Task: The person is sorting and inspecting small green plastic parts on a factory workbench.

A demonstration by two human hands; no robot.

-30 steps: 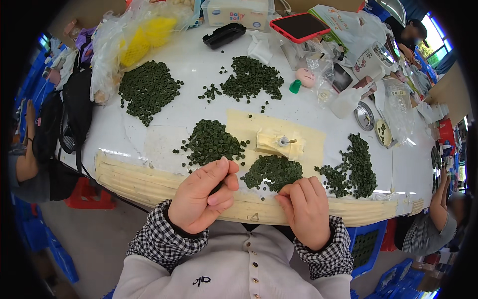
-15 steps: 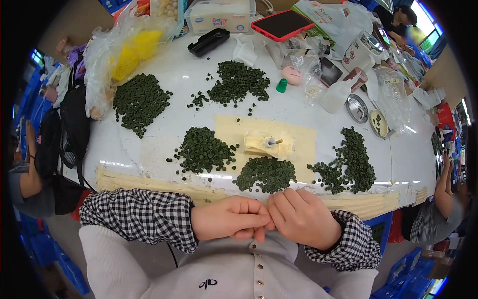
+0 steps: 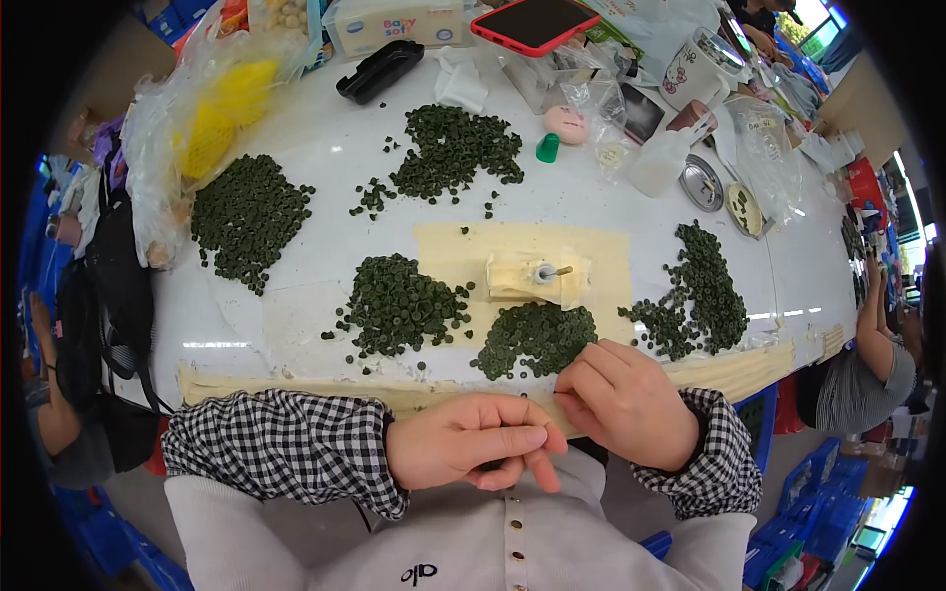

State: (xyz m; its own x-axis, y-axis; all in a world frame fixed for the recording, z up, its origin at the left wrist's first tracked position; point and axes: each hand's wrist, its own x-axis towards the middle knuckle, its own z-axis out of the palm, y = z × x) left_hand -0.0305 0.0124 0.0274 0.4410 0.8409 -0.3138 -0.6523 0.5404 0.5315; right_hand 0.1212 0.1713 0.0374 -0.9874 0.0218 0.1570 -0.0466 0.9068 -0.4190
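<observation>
My left hand (image 3: pixel 478 438) is in front of the table edge, palm turned inward, with its fingers curled and the thumb laid over them. A dark bit shows under its fingers, too hidden to name. My right hand (image 3: pixel 631 402) is beside it, just over the edge tape, its fingers bent together near a pile of small dark green ring-like parts (image 3: pixel 537 340). Whatever its fingertips pinch, if anything, is hidden. Behind that pile stands a taped block (image 3: pixel 517 279) with a thin metal pin (image 3: pixel 552 272) sticking out.
More dark green piles lie at the left (image 3: pixel 402 305), far left (image 3: pixel 251 219), back (image 3: pixel 458 153) and right (image 3: pixel 702 291). Farther back are a red-edged phone (image 3: pixel 535 24), a black case (image 3: pixel 380 71), a green cap (image 3: pixel 548 148), a white mug (image 3: pixel 698 74) and a round tin (image 3: pixel 701 183).
My hands have drawn slightly apart: the right has moved right and up, nearer the front pile. My left hand's fingers have spread a little. The whole view has shifted slightly.
</observation>
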